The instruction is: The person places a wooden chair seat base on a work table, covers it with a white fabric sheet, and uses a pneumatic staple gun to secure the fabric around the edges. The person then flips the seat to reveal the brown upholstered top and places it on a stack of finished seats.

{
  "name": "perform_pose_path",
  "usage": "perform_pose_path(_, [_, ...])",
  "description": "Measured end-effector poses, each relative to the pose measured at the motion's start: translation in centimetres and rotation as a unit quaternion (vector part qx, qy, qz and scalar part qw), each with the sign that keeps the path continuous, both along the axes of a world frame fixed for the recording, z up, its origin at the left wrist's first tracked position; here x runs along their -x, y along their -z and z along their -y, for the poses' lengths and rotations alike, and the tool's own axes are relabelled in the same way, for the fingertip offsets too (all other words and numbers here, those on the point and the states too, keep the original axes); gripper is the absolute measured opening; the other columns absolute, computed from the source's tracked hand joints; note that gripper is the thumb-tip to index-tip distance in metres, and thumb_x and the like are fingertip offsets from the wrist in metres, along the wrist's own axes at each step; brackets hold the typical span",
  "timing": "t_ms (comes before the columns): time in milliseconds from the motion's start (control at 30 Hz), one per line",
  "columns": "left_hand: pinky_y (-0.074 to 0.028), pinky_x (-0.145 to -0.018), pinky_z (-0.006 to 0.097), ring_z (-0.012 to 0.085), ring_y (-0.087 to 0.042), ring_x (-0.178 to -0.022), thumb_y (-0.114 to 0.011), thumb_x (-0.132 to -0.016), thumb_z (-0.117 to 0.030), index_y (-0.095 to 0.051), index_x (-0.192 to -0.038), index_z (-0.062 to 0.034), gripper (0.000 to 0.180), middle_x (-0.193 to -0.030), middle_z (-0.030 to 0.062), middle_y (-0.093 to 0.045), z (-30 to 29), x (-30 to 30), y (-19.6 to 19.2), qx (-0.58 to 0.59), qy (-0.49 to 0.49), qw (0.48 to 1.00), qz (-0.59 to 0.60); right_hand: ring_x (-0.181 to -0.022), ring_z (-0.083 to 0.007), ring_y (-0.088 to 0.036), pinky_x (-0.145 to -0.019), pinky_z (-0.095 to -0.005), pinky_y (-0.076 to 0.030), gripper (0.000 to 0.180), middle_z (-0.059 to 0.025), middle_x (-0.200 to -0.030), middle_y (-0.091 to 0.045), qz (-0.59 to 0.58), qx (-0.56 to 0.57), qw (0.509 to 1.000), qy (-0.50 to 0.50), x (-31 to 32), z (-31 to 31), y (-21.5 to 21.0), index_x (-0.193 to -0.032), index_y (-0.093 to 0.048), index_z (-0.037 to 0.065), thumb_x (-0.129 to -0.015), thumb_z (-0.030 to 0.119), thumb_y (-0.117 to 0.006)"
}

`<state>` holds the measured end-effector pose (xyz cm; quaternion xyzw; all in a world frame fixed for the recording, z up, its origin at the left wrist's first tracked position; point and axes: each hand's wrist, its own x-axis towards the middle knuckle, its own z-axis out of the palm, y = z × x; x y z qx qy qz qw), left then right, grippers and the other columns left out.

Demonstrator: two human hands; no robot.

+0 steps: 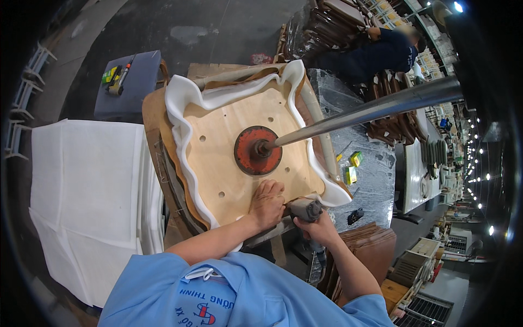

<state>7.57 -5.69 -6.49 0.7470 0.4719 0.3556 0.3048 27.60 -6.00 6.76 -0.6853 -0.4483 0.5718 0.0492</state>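
Head-worn fisheye, looking steeply down, close over plywood seat board (239, 147)

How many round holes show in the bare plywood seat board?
4 round holes show in the plywood board: upper left, upper right, left, lower left. The red clamp disc and the left hand may hide others.

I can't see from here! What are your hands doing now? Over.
Left hand pressing the board edge. Right hand gripping the stapler. Clamp disc pinning board centre.
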Motion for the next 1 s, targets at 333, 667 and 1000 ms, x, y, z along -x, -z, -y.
perform_pose_path(333, [-0.032,-0.126,0.057,0.0374,-0.048,-0.137,-0.085,-0.079,-0.019,-0.077,-0.086,-0.0042,0.018,-0.131,0.0142,-0.058,-0.3,0.8,-0.1,-0.004,0.025,0.999,-0.025,-0.061,-0.0124,-0.066,-0.056,-0.0319,-0.054,0.038,-0.0072,-0.09,-0.074,0.058,-0.055,0.996,-0.042,1.2,-0.9,-0.2,-0.126,-0.074,0.001,-0.098,0.025,-0.085])
perform_pose_path(667, [-0.022,-0.132,0.065,0.0369,-0.046,-0.14,-0.087,-0.079,-0.019,-0.075,-0.084,-0.0035,0.02,-0.134,0.0152,-0.056,0.7,1.4,0.0,0.007,-0.002,1.0,-0.014,-0.061,-0.0116,-0.066,-0.056,-0.0313,-0.053,0.035,-0.0033,-0.086,-0.072,-0.006,-0.019,1.0,-0.016,1.4,0.4,-0.4,-0.128,-0.074,0.002,-0.1,0.02,-0.084])
perform_pose_path(1000, [-0.021,-0.135,0.067,0.0388,-0.046,-0.144,-0.087,-0.078,-0.016,-0.073,-0.085,-0.0036,0.02,-0.136,0.0162,-0.055,0.8,2.4,-0.1,-0.001,0.017,1.0,-0.011,-0.063,-0.0127,-0.067,-0.056,-0.033,-0.054,0.035,-0.0054,-0.089,-0.073,0.052,-0.025,0.997,-0.05,2.7,-0.5,-0.2,-0.125,-0.075,0.002,-0.097,0.02,-0.085])
